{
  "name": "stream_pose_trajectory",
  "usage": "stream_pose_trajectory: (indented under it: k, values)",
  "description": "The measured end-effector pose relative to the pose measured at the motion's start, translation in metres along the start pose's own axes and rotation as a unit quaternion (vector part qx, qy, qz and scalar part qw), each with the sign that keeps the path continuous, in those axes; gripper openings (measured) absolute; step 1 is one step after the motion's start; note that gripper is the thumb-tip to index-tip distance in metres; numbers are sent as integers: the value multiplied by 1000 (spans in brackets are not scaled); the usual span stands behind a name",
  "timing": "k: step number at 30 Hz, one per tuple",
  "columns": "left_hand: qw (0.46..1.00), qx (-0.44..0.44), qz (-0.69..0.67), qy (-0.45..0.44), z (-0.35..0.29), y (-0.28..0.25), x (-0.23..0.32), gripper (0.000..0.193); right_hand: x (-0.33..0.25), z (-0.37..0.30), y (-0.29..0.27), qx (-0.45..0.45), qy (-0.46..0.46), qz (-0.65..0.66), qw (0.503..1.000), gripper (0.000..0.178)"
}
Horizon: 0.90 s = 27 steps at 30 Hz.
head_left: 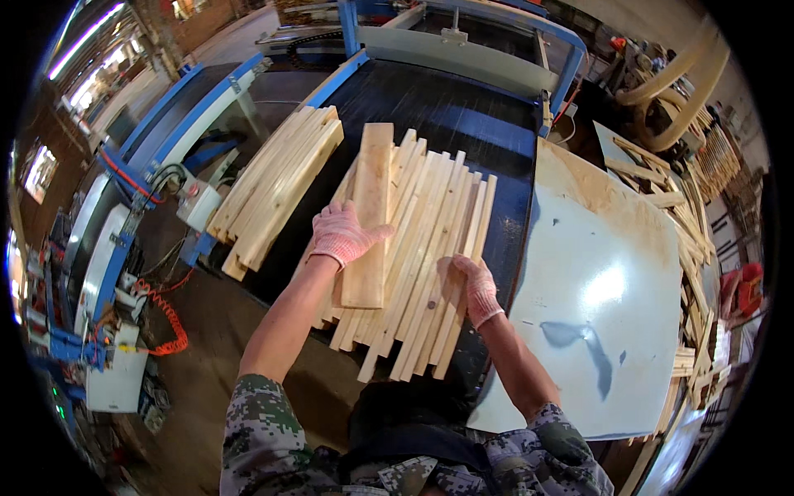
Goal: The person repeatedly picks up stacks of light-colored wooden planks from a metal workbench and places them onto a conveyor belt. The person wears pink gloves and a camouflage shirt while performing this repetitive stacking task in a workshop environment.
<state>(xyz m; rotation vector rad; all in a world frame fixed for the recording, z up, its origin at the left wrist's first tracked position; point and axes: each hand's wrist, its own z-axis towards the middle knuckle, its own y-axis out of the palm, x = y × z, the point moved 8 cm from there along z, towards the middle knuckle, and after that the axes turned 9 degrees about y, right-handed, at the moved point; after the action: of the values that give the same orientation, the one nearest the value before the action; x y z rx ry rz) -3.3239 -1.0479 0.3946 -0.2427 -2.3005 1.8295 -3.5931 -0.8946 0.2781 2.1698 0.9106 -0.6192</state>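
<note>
Pale wooden strips [430, 240] lie side by side in a loose layer on a dark conveyor belt [364, 87], their ends uneven. One wider wooden board [376, 182] rests on top of them at the left of the layer. My left hand [346, 235], in a pinkish knitted glove, lies on this board with fingers and thumb spread. At the right edge of the layer, my right hand [478, 289], gloved the same way, is closed round the outer strips. Some of its fingers are hidden.
Left of the layer sits a stack of thicker wooden pieces [281, 182]. A blue machine frame [571, 83] crosses the belt's far end. A pale, stained metal sheet [595, 306] adjoins on the right, with scattered wood offcuts [691, 223] beyond. A coiled orange hose [169, 318] hangs at left.
</note>
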Motion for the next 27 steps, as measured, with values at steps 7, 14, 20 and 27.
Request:
stream_pose_trajectory:
  k: [7, 14, 20, 27]
  values:
    - [978, 24, -205, -5, 45, -24, -78, 113, 18, 31, 118, 26, -31, -12, 999, 38]
    - [808, 22, -587, 51, 32, -16, -162, 96, 25, 43, 131, 34, -32, -67, 997, 44]
    - [756, 31, -648, 90, -6, -8, -158, 92, -28, 27, 137, 139, -108, -681, 711, 89]
    - [698, 22, -700, 149, -51, -9, -91, 83, -2, 32, 108, 114, -111, -500, 851, 84]
